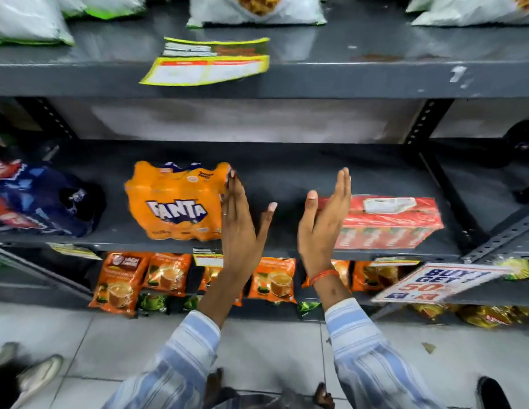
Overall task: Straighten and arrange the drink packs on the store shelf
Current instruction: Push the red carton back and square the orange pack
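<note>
An orange Fanta multipack (174, 202) stands on the middle grey shelf (286, 178). My left hand (241, 219) is flat and open, fingers pressed against the pack's right side. A red shrink-wrapped drink pack (387, 222) lies to the right on the same shelf. My right hand (325, 222) is open with its fingers against that pack's left end. A blue and red drink pack (41, 199) lies tilted at the shelf's far left.
Orange tea pouches (168, 276) hang on the shelf below. White snack bags (257, 10) sit on the top shelf, with a yellow price label (210, 63) on its edge. A promo sign (428, 281) hangs low right. Someone's shoes (35, 373) stand on the tiled floor at the left.
</note>
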Action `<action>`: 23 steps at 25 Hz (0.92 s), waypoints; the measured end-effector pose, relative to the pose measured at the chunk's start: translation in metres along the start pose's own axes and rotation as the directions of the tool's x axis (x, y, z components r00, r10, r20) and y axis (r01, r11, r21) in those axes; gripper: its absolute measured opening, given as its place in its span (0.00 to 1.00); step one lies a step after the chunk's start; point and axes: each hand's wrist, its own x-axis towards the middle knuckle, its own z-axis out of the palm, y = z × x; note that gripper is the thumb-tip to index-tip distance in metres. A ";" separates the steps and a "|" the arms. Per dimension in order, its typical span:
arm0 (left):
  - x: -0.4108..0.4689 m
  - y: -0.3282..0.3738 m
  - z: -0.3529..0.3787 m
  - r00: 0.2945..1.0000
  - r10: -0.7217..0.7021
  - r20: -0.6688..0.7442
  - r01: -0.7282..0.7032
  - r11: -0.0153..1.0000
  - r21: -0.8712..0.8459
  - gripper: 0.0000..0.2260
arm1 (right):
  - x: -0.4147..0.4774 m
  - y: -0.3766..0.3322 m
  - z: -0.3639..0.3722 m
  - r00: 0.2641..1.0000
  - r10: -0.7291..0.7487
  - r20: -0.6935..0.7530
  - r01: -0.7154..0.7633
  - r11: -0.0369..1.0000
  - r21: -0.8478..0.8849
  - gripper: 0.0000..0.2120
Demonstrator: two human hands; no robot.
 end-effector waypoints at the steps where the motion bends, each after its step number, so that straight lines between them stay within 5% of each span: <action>1: 0.004 -0.018 -0.019 1.000 -0.011 -0.023 0.011 1.000 0.006 0.38 | -0.008 -0.010 0.020 1.000 -0.011 0.018 0.011 1.000 0.007 0.26; 6: 0.027 -0.127 -0.108 0.985 -0.064 -0.162 0.080 0.992 0.095 0.42 | -0.056 -0.039 0.113 0.977 0.081 0.198 -0.098 0.992 0.078 0.27; 9: 0.044 -0.171 -0.137 0.983 -0.183 -0.021 0.178 0.975 -0.130 0.51 | -0.072 -0.042 0.138 0.957 0.158 0.244 -0.180 0.981 0.067 0.28; 12: 0.049 -0.180 -0.138 0.983 -0.162 0.091 0.179 0.955 -0.235 0.49 | -0.074 -0.043 0.141 0.960 0.183 0.214 -0.193 0.981 0.028 0.26; 23: 0.041 -0.156 -0.121 0.971 -0.225 0.076 0.237 0.939 -0.249 0.42 | -0.069 -0.033 0.119 0.964 0.173 0.204 -0.179 0.984 0.011 0.31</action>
